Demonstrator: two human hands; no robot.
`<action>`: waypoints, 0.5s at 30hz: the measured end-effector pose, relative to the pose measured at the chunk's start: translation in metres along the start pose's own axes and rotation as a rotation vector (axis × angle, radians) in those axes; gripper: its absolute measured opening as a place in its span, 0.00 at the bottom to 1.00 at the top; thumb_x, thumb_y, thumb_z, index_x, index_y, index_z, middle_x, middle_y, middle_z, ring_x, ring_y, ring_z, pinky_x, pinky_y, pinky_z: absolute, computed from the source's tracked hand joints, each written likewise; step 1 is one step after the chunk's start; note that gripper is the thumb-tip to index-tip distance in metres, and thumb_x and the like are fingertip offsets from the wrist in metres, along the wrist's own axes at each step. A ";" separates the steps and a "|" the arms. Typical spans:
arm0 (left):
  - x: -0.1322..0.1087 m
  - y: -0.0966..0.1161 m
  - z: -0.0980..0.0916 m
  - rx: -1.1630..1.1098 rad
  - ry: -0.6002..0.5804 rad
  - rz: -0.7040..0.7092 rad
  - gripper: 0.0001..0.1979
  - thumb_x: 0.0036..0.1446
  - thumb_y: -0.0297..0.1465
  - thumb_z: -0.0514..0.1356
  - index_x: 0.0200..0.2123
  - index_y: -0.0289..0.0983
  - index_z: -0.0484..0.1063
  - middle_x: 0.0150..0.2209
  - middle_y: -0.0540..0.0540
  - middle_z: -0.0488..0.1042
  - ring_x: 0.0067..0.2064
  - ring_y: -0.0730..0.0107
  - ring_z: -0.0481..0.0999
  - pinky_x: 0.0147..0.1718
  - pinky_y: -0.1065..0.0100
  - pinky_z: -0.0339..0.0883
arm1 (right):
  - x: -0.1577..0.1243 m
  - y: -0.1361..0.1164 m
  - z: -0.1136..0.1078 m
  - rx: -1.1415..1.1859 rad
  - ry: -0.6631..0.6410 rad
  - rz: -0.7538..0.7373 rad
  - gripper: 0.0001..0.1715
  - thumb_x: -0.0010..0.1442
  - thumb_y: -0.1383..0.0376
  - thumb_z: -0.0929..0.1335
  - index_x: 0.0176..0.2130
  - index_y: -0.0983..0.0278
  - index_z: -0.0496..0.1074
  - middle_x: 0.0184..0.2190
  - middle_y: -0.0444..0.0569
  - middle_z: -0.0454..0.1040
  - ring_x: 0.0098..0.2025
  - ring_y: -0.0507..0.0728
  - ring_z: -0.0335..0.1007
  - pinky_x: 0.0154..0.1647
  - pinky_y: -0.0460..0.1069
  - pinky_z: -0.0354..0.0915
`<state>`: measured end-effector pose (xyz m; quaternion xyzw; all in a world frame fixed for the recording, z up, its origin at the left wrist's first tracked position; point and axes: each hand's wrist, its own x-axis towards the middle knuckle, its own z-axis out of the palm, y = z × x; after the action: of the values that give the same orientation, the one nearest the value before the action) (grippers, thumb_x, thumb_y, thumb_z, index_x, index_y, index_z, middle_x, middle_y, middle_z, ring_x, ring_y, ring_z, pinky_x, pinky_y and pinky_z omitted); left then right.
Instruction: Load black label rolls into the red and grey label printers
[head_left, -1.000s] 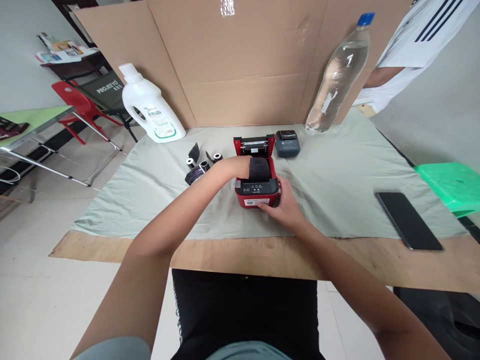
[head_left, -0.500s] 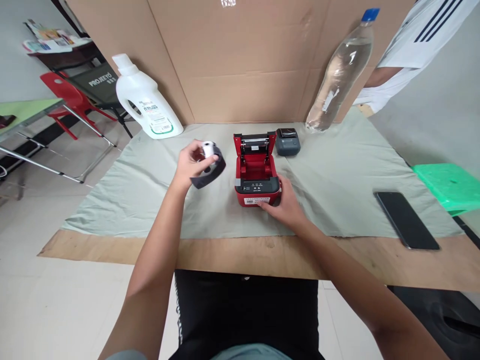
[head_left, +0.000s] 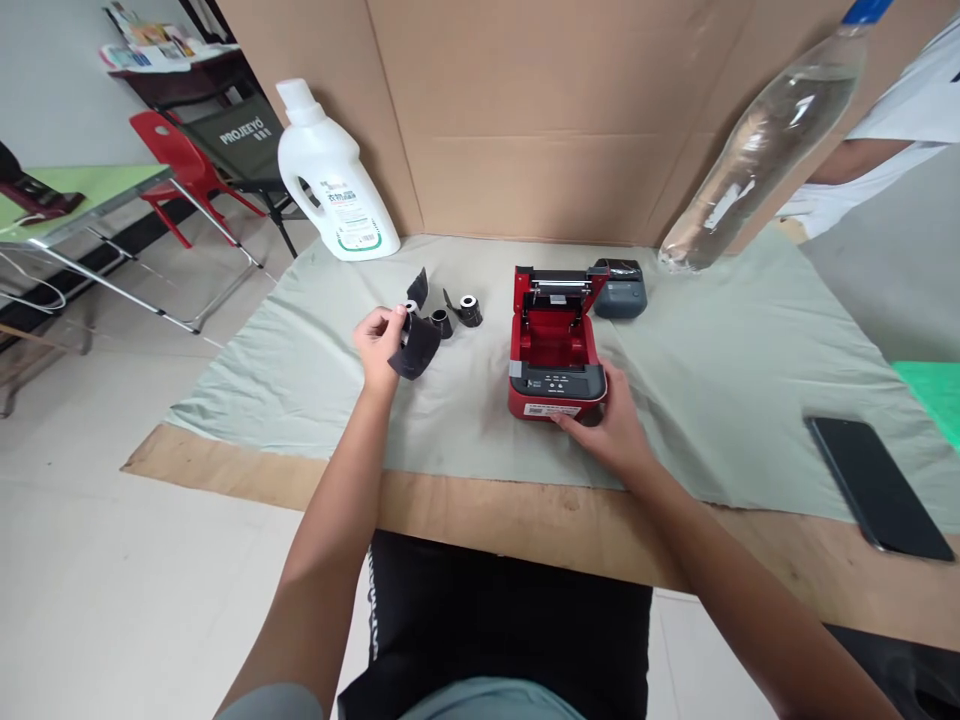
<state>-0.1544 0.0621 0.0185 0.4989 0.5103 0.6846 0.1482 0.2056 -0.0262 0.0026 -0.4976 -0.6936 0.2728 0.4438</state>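
My left hand [head_left: 379, 340] is closed on a small paper roll [head_left: 417, 350] with a white core and a loose black strip hanging from it. Just beyond it, more small black rolls [head_left: 469, 311] with white cores rest on the cloth, one with its strip sticking up. My right hand [head_left: 611, 425] grips the near right corner of a red label printer [head_left: 556, 385], thumb on its front face. The printer's lid [head_left: 560, 288] stands raised, and its red inner bay shows no roll. Part of my left fingers is hidden behind the roll.
Behind the printer sits a small dark grey device [head_left: 621, 295]. A white detergent bottle [head_left: 341, 190] and a tall clear bottle [head_left: 757, 160] stand against the cardboard [head_left: 525, 120]. A black phone [head_left: 877, 485] lies at right. A person in white is partly visible behind the cardboard.
My view has turned left, so things sit further right. My left hand, still holding its roll, has shifted away from the printer, and the rolls on the cloth now show. The right hand keeps its grip.
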 end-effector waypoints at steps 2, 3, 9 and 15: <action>-0.002 -0.001 0.003 -0.025 0.001 -0.010 0.34 0.58 0.60 0.64 0.16 0.39 0.63 0.18 0.53 0.59 0.23 0.75 0.58 0.25 0.67 0.56 | -0.001 0.002 0.001 -0.009 0.015 -0.013 0.52 0.54 0.52 0.79 0.69 0.58 0.59 0.63 0.60 0.67 0.63 0.71 0.68 0.59 0.69 0.72; -0.003 0.000 0.005 -0.049 0.005 -0.011 0.35 0.59 0.61 0.62 0.15 0.39 0.63 0.17 0.53 0.59 0.23 0.74 0.58 0.25 0.66 0.57 | -0.001 0.002 0.001 -0.022 0.033 -0.033 0.51 0.55 0.52 0.79 0.69 0.58 0.59 0.62 0.60 0.66 0.63 0.71 0.68 0.58 0.69 0.73; -0.017 0.011 0.018 -0.311 -0.052 -0.055 0.36 0.64 0.61 0.56 0.16 0.41 0.61 0.17 0.50 0.65 0.23 0.71 0.67 0.27 0.65 0.63 | -0.003 -0.017 -0.006 -0.196 0.309 -0.475 0.42 0.58 0.58 0.75 0.67 0.58 0.62 0.60 0.61 0.67 0.61 0.71 0.67 0.54 0.68 0.72; -0.025 0.025 0.021 -0.597 -0.200 -0.202 0.33 0.59 0.66 0.55 0.29 0.41 0.69 0.17 0.54 0.62 0.16 0.74 0.60 0.17 0.68 0.53 | 0.005 -0.089 0.006 -0.138 0.066 -0.845 0.10 0.62 0.73 0.68 0.39 0.58 0.71 0.31 0.44 0.76 0.33 0.56 0.73 0.38 0.54 0.67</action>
<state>-0.1181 0.0449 0.0259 0.4453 0.3170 0.7334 0.4042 0.1599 -0.0525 0.0747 -0.2068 -0.8385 0.0040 0.5041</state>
